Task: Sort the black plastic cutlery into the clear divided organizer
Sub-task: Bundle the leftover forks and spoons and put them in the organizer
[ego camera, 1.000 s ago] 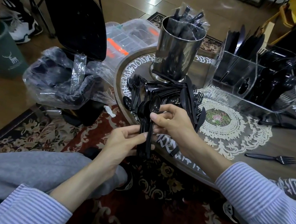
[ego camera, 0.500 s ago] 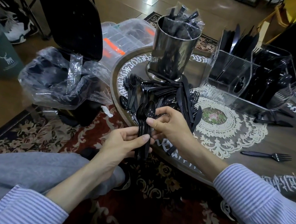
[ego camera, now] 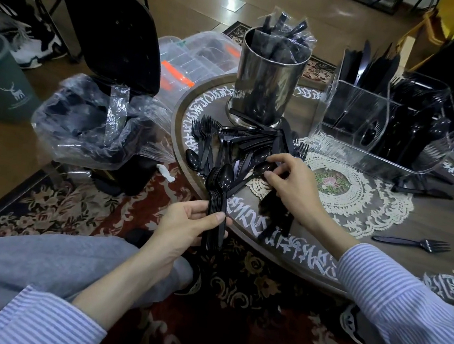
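Holding a bundle of spoons [ego camera: 217, 199] upright in my left hand [ego camera: 186, 223], thumb and fingers wrapped round the handles, I reach with my right hand [ego camera: 291, 184] into the pile of cutlery [ego camera: 245, 148] at twelve o'clock from that bundle. My right fingertips [ego camera: 271, 175] pinch the bowl of a single spoon [ego camera: 260, 168] lying in the heap; its handle runs back toward seven o'clock, under other pieces as far as I can judge.

The organizer [ego camera: 387, 124] stands at two o'clock from my right hand, well apart from it, with knives upright in its far compartment and more black pieces in the others.

My worry is the bundle. The handles are smooth and stacked, and my grip is low on them, so a slack thumb could let them fan out and slide to the rug [ego camera: 232, 326]. Pulling the single spoon by its bowl could drag its neighbours off the table edge [ego camera: 189, 176], which sits just beside the pile. Forks [ego camera: 204, 133] lie mixed in at ten o'clock of the heap, and black on black makes a wrong pick likely. The steel canister [ego camera: 266, 83] stands close behind the pile; a careless lift could knock it.
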